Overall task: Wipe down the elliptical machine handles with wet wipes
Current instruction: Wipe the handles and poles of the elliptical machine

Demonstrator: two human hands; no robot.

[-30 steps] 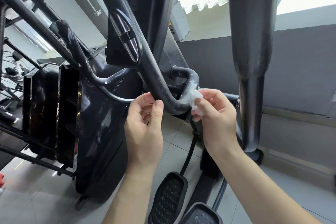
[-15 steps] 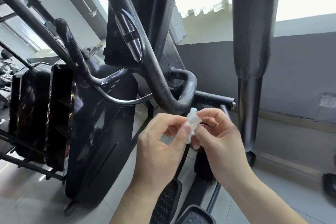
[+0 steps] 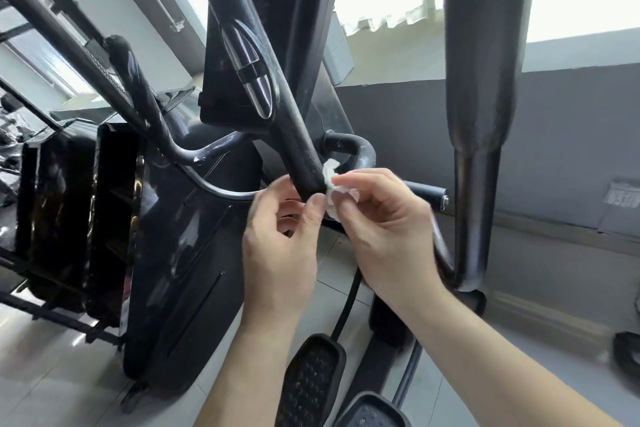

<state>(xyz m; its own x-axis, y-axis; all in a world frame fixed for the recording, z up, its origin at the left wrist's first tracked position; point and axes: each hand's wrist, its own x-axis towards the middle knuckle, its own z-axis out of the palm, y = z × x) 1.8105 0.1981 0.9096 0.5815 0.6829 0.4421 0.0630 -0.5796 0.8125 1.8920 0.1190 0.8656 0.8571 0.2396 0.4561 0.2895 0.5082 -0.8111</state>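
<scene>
Fingers (image 3: 268,199) of the left hand (image 3: 280,253) curl loosely round the handle (image 3: 277,107) at its lower bend, thumb in front. The crumpled white wipe (image 3: 334,184) touches the handle's right side, pinched between thumb and forefinger of the right hand (image 3: 388,236)

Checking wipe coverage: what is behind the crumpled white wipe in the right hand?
Behind the crumpled white wet wipe pinched by the right hand, the curved black handlebar tube shows above. The tube's bend behind wipe and hand is hidden.
</scene>
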